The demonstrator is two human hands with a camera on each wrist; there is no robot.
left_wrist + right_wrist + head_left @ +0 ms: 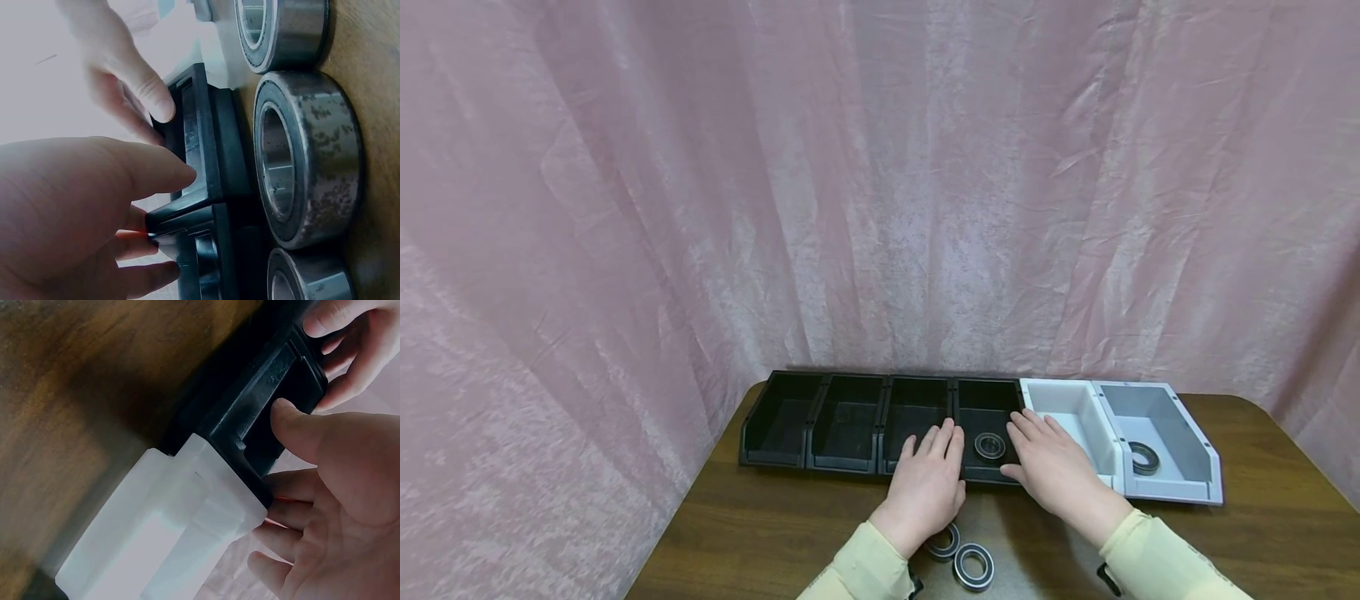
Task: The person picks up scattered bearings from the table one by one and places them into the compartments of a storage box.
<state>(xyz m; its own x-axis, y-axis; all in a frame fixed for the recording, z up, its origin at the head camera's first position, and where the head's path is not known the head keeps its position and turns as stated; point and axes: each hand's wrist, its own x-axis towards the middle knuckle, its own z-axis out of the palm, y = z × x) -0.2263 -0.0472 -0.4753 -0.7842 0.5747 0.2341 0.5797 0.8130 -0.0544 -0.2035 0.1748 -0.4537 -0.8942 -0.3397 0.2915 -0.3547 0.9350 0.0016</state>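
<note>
Head view: my left hand and right hand, nearly flat, hold nothing; the black bin between them seems stiff, light; grab its sides.

i count one table, one left hand, one right hand, four black bins, one white bin and one grey bin. there is one bearing at two o'clock from the left hand, a second bearing at three o'clock from the right hand, and three loose bearings around five o'clock from the left; five, unless a sleeve hides more.
</note>
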